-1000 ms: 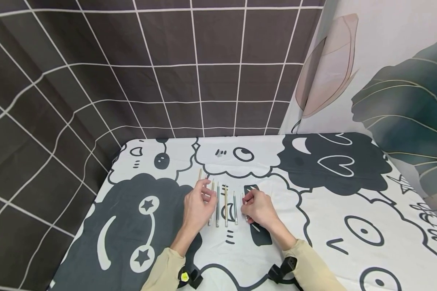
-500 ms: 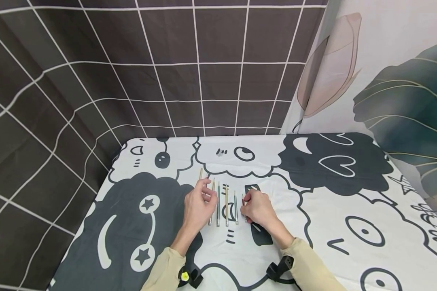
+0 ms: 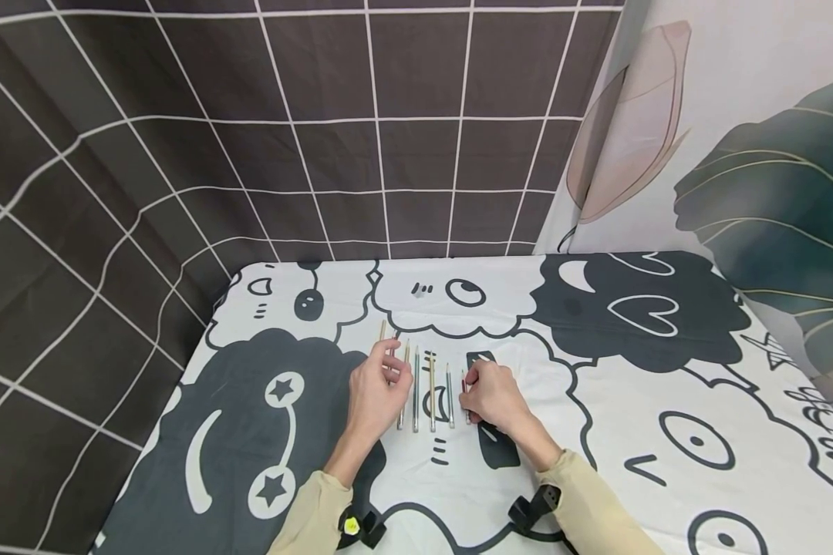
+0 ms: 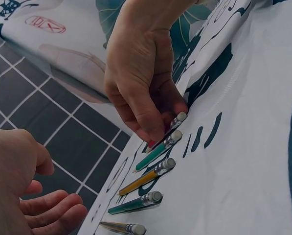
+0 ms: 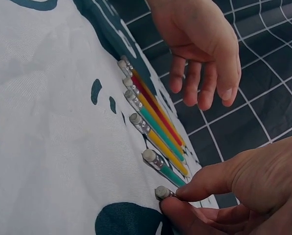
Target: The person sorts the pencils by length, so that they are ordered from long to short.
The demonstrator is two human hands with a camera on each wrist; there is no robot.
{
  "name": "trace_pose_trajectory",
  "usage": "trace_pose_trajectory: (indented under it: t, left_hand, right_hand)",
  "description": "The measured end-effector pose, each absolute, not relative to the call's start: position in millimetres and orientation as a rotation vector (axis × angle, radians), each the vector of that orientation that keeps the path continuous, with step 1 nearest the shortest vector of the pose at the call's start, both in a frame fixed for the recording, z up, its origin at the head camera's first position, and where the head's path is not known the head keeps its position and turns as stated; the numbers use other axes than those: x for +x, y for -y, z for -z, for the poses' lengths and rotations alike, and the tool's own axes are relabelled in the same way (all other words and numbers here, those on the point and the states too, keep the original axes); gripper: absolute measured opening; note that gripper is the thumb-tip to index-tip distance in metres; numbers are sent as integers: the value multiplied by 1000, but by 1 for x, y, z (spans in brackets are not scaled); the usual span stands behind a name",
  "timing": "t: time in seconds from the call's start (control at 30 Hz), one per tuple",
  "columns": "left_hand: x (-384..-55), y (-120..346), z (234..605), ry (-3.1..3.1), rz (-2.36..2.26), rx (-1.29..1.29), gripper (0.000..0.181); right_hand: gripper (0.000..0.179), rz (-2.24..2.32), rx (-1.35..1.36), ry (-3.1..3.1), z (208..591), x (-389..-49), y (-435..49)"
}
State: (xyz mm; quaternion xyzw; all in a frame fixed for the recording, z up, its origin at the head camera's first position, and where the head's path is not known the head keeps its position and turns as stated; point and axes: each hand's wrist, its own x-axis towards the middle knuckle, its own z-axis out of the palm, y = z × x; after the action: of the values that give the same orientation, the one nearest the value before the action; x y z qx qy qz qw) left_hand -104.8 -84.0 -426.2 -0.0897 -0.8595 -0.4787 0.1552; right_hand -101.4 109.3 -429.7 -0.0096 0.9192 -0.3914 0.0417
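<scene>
My right hand [image 3: 494, 395] pinches a short red pencil [image 3: 464, 383] between thumb and fingers at the right end of a row. Its eraser end [image 5: 163, 192] sticks out from the fingertips in the right wrist view. Left of it lie a green pencil [image 3: 450, 395], a yellow pencil [image 3: 432, 393] and another green pencil [image 3: 416, 389], roughly parallel, erasers towards me. Over the row's left end is my left hand [image 3: 379, 385], fingers loosely bent and holding nothing. It partly hides more pencils in the head view; the right wrist view shows a red pencil [image 5: 153, 105] among yellow ones there.
The pencils lie on a white cloth [image 3: 548, 493] printed with dark cartoon faces and cloud shapes. A dark grid-patterned curtain [image 3: 416, 154] hangs behind and to the left. At the right hangs a pale leaf-patterned curtain [image 3: 736, 77].
Both hands stay in nearly the same place. Slightly more of the red pencil shows beside the right fingertips than a second ago.
</scene>
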Motion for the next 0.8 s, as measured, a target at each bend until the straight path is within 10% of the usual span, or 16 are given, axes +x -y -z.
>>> trace_pose_trajectory:
  t: [0.8]
  left_hand:
    - [-105,107,428,2526,1269,-210,30]
  right_hand:
    - [17,1204,-6,-2782,425,-93,-119]
